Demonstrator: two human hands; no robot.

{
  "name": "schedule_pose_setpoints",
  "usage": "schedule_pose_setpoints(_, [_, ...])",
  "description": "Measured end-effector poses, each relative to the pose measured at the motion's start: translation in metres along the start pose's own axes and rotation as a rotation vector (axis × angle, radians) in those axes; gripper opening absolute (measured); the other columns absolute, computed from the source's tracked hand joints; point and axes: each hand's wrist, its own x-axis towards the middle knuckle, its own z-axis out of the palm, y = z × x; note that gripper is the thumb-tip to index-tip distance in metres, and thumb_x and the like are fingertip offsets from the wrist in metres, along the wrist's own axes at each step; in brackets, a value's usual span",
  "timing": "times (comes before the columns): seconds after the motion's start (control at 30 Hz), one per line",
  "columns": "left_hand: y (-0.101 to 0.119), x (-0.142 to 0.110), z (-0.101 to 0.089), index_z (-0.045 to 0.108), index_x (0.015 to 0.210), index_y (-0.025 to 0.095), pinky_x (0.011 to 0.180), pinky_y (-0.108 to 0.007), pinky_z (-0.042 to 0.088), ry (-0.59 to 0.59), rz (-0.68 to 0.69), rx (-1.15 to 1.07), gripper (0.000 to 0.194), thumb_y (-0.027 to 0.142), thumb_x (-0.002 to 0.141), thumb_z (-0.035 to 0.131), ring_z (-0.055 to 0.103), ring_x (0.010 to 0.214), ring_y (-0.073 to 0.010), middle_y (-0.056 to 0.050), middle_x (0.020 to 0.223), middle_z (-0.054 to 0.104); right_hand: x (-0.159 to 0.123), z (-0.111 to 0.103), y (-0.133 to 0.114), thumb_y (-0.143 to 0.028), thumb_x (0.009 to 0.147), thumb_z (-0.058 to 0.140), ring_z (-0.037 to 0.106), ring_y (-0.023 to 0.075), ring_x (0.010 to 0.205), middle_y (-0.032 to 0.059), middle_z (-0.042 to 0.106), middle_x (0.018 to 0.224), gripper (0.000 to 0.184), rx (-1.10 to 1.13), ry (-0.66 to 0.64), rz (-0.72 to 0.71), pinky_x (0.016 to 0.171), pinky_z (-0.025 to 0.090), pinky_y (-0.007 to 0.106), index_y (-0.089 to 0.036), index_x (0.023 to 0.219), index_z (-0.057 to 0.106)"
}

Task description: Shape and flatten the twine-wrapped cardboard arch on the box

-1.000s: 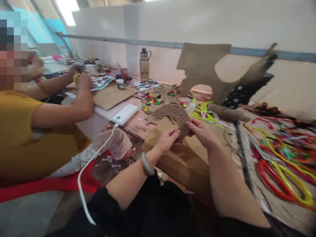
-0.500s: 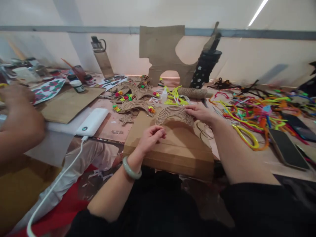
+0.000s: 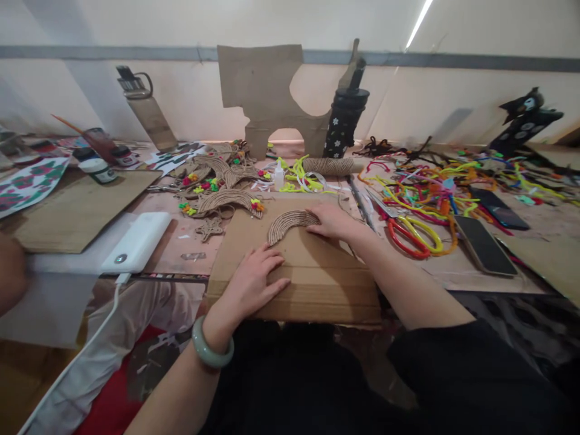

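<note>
On the desk (image 3: 190,232) a cardboard sheet (image 3: 317,272) carries a curved twine arch (image 3: 285,223). The right hand (image 3: 333,220) presses flat on the arch's right end, its grip released. The left hand (image 3: 254,281) lies spread on the cardboard just below the arch, clasping nothing.

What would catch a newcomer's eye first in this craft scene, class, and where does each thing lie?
Foremost is the twine arch, lying flat on the cardboard sheet at the table's near edge; the right hand presses its right end, and the left hand lies flat on the sheet below it. To the right sprawls a bright tangle of coloured tubes. At the back, a cut cardboard piece leans against the wall.
</note>
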Motion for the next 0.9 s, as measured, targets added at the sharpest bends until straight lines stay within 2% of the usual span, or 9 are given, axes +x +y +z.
schedule_pose_setpoints(0.17, [0.008, -0.002, 0.008, 0.061, 0.112, 0.014, 0.107, -0.059, 0.032, -0.008, -0.033, 0.189, 0.033, 0.033, 0.086, 0.058, 0.041, 0.132, -0.0354, -0.014, 0.131, 0.058, -0.009, 0.000, -0.009, -0.032, 0.086, 0.053, 0.061, 0.0332, 0.106, 0.0201, 0.066, 0.113, 0.040, -0.071, 0.033, 0.094, 0.087, 0.046, 0.044, -0.010, 0.120, 0.059])
schedule_pose_setpoints(0.3, [0.010, -0.002, 0.012, 0.063, 0.110, 0.013, 0.105, -0.059, 0.035, 0.003, -0.008, 0.246, 0.031, 0.033, 0.087, 0.055, 0.043, 0.130, -0.0384, -0.015, 0.130, 0.058, -0.039, -0.009, -0.018, -0.032, 0.089, 0.052, 0.056, 0.0310, 0.114, 0.0181, 0.063, 0.119, 0.043, -0.089, 0.086, 0.099, 0.095, 0.043, 0.044, -0.011, 0.127, 0.054])
schedule_pose_setpoints(0.37, [0.010, -0.003, 0.015, 0.063, 0.109, 0.013, 0.104, -0.059, 0.037, 0.024, 0.016, 0.271, 0.030, 0.033, 0.089, 0.053, 0.044, 0.129, -0.0391, -0.015, 0.130, 0.059, -0.062, -0.006, -0.027, -0.028, 0.091, 0.049, 0.053, 0.0281, 0.119, 0.0169, 0.061, 0.123, 0.041, -0.085, 0.120, 0.064, 0.100, 0.041, 0.042, -0.010, 0.127, 0.053])
schedule_pose_setpoints(0.43, [0.010, -0.003, 0.017, 0.063, 0.109, 0.014, 0.102, -0.059, 0.039, 0.048, 0.032, 0.293, 0.029, 0.033, 0.089, 0.052, 0.045, 0.128, -0.0389, -0.015, 0.129, 0.059, -0.088, 0.005, -0.038, -0.027, 0.092, 0.047, 0.050, 0.0266, 0.125, 0.0157, 0.059, 0.130, 0.039, -0.036, 0.155, -0.066, 0.105, 0.039, 0.040, -0.009, 0.126, 0.055])
schedule_pose_setpoints(0.5, [0.009, -0.004, 0.019, 0.063, 0.109, 0.015, 0.101, -0.059, 0.040, 0.061, 0.040, 0.311, 0.029, 0.032, 0.090, 0.051, 0.047, 0.127, -0.0388, -0.014, 0.129, 0.060, -0.110, 0.022, -0.050, -0.039, 0.091, 0.049, 0.043, 0.0296, 0.132, 0.0161, 0.053, 0.137, 0.048, -0.033, 0.112, -0.191, 0.107, 0.037, 0.045, -0.010, 0.129, 0.053])
schedule_pose_setpoints(0.57, [0.009, -0.005, 0.020, 0.063, 0.109, 0.014, 0.101, -0.059, 0.040, 0.069, 0.045, 0.325, 0.029, 0.032, 0.090, 0.051, 0.047, 0.127, -0.0389, -0.015, 0.129, 0.059, -0.124, 0.037, -0.059, -0.048, 0.091, 0.047, 0.040, 0.0320, 0.134, 0.0171, 0.046, 0.143, 0.057, -0.067, 0.120, -0.204, 0.108, 0.035, 0.051, -0.009, 0.133, 0.050])
schedule_pose_setpoints(0.7, [0.012, -0.007, 0.022, 0.062, 0.113, 0.013, 0.102, -0.058, 0.039, 0.077, 0.051, 0.361, 0.036, 0.037, 0.088, 0.054, 0.045, 0.128, -0.0385, -0.018, 0.131, 0.057, -0.130, 0.051, -0.062, -0.052, 0.094, 0.038, 0.038, 0.0301, 0.136, 0.0156, 0.043, 0.146, 0.060, -0.104, 0.132, -0.202, 0.109, 0.033, 0.051, -0.010, 0.136, 0.047])
schedule_pose_setpoints(0.9, [0.024, -0.014, 0.024, 0.058, 0.120, 0.008, 0.103, -0.058, 0.037, 0.008, 0.049, 0.435, 0.054, 0.048, 0.085, 0.055, 0.041, 0.131, -0.0414, -0.026, 0.136, 0.051, -0.130, 0.046, -0.055, -0.047, 0.097, 0.032, 0.039, 0.0274, 0.135, 0.0160, 0.047, 0.143, 0.057, -0.088, 0.114, -0.244, 0.110, 0.034, 0.047, -0.008, 0.134, 0.049])
